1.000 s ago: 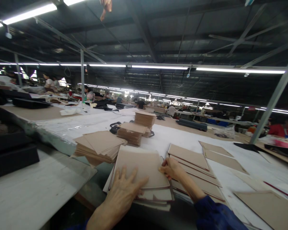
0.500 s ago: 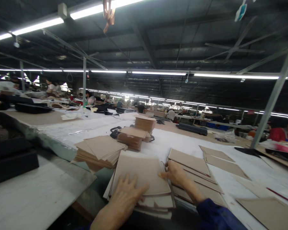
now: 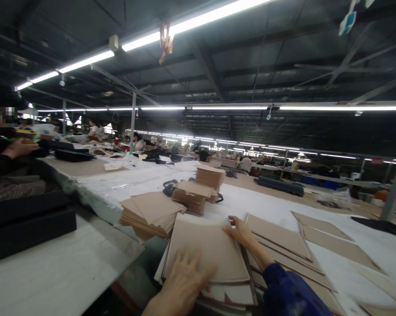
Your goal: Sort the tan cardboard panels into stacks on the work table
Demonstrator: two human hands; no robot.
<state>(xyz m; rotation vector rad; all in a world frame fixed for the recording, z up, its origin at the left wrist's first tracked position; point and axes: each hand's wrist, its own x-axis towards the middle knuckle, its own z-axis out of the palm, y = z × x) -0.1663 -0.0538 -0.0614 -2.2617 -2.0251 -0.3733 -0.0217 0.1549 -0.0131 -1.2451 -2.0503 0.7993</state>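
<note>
A stack of beige, cardboard-like panels with dark red edges lies in front of me at the table edge. My left hand rests on the top panel, open with its fingers spread, a little blurred. At that panel's far right corner, my right hand has its thumb on the face and its fingers curled past the edge. To the right, several similar panels overlap in a fanned row. Left of my stack sits a loose pile of beige sheets.
Taller sheet stacks stand behind the pile, with black straps beside them. Single flat panels lie farther right. A pale side table and black box-like pieces are at left. A co-worker's hand shows at far left.
My view has turned left, so the scene sits farther right and lower. My right hand has slid to the far corner of the top panel. My left hand stays on it.
</note>
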